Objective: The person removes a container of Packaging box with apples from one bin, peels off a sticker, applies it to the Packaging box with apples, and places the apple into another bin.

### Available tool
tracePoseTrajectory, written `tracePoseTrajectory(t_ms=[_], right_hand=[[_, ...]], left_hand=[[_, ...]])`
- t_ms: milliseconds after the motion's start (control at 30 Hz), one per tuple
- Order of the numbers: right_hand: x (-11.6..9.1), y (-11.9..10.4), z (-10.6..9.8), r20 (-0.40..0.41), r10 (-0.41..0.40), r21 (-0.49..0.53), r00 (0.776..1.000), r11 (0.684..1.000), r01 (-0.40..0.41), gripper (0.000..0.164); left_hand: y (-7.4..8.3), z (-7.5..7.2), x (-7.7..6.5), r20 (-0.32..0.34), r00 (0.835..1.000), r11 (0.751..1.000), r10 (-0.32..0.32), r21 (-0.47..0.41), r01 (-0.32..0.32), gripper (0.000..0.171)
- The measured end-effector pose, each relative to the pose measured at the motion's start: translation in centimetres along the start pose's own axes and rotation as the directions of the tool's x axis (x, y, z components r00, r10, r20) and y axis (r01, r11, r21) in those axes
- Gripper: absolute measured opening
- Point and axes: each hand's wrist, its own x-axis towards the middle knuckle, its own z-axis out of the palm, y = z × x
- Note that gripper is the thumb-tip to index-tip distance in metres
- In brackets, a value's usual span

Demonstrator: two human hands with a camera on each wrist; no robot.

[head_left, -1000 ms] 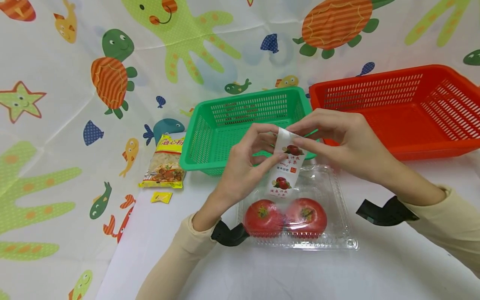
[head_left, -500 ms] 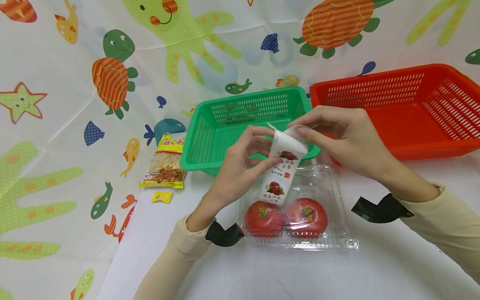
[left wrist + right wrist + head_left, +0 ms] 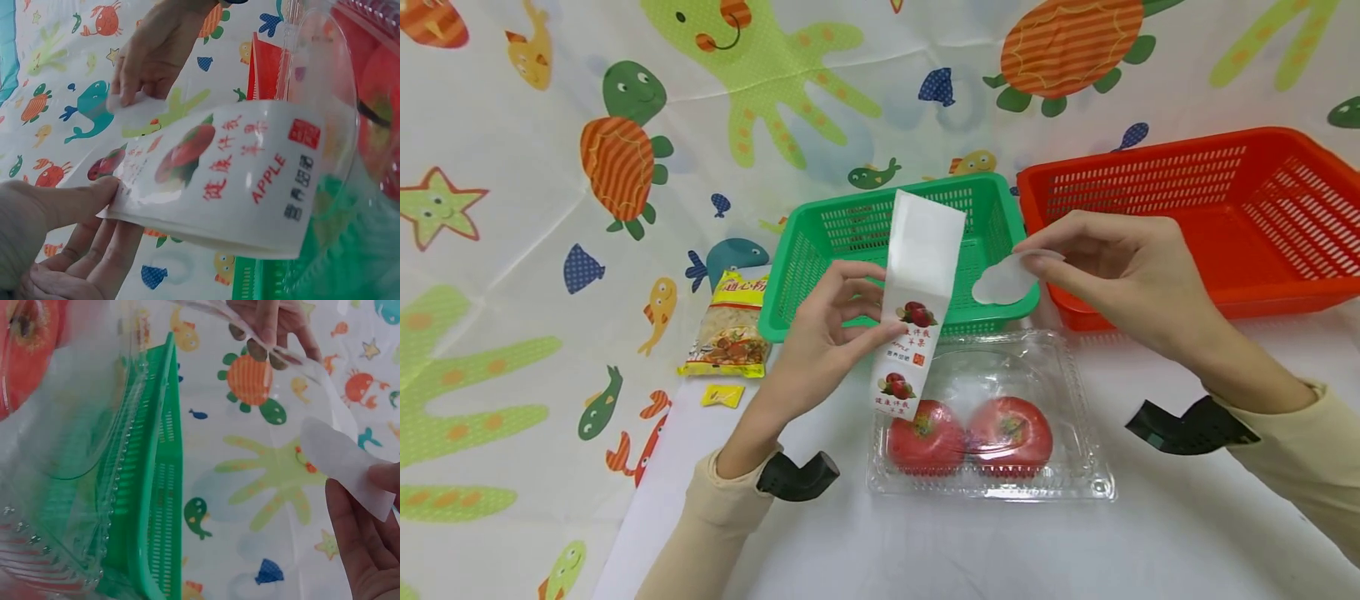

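Note:
My left hand (image 3: 808, 350) pinches a strip of apple stickers (image 3: 898, 358) between thumb and fingers. Red apples and lettering are printed on its lower part, while the upper end is blank white backing. To the right, my right hand (image 3: 1138, 287) pinches the edge of a single peeled sticker (image 3: 1002, 282), its pale back facing the head camera. In the right wrist view this sticker (image 3: 344, 459) hangs apart from the strip. Below both hands lies a closed clear plastic box (image 3: 1078, 425) with two tomatoes (image 3: 1011, 433) inside; the strip's lower end overlaps the left one in the head view.
Behind the box stands a green basket (image 3: 782, 275), with a red basket (image 3: 1195, 302) to its right. A yellow-topped food bag (image 3: 730, 325) and a small yellow packet (image 3: 722, 395) lie at the left. A patterned cloth (image 3: 865, 67) hangs behind.
My right hand has peeled a sticker off the strip and moved slightly right with it. My left hand has moved left with the strip, whose bare backing now stands up.

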Motion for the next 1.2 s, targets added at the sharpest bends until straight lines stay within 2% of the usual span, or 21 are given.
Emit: tracePoseTrajectory(t_ms=[167,267,367,467,533,600,733,833,967,1200], right_hand=[[-0.5,0.5,-0.4,0.006,0.025,0.097,1.0,0.995,-0.026,0.025],[-0.9,0.9,-0.5,0.014,0.04,0.113,0.999,0.993,-0.041,0.023],[-1.1,1.2,-0.7,0.017,0.046,0.07,0.999,0.996,-0.047,0.023],[-1.3,1.4,-0.9,0.016,0.049,0.035,0.999,0.998,-0.05,0.024],[-1.4,1.5,-1.0,0.019,0.052,0.022,0.998,0.998,-0.053,0.025],[-1.5,1.6,-1.0,0.023,0.058,0.025,0.998,0.998,-0.058,0.025],[-1.6,1.8,-1.0,0.037,0.056,0.03,0.998,0.998,-0.057,0.026],[-1.6,1.9,-1.0,0.04,0.052,0.032,0.998,0.998,-0.053,0.026],[-1.7,2.0,-1.0,0.043,0.056,0.01,0.998,0.998,-0.057,0.025],[-1.9,2.1,-0.8,0.056,0.049,-0.011,0.997,0.999,-0.049,0.024]], left_hand=[[0.4,-2.4,-1.2,-0.029,1.0,0.999,-0.011,0.049,0.013,0.054],[0.4,-4.2,-2.1,-0.022,0.999,0.994,-0.041,0.099,0.043,0.055],[0.2,-6.0,-3.2,0.035,0.997,0.985,-0.071,0.157,0.065,0.052],[-0.7,-7.4,-4.2,0.144,0.983,0.982,-0.112,0.167,0.087,0.048],[-1.5,-8.1,-4.8,0.223,0.962,0.978,-0.155,0.169,0.119,0.046],[-2.5,-8.6,-5.3,0.3,0.931,0.973,-0.208,0.159,0.166,0.044],[-4.3,-9.2,-6.3,0.384,0.87,0.95,-0.307,0.182,0.255,0.042],[-5.4,-9.6,-6.6,0.406,0.84,0.93,-0.359,0.236,0.283,0.042],[-6.6,-9.8,-6.7,0.43,0.808,0.906,-0.403,0.31,0.287,0.041],[-8.3,-9.3,-6.8,0.468,0.738,0.873,-0.486,0.294,0.389,0.042]])
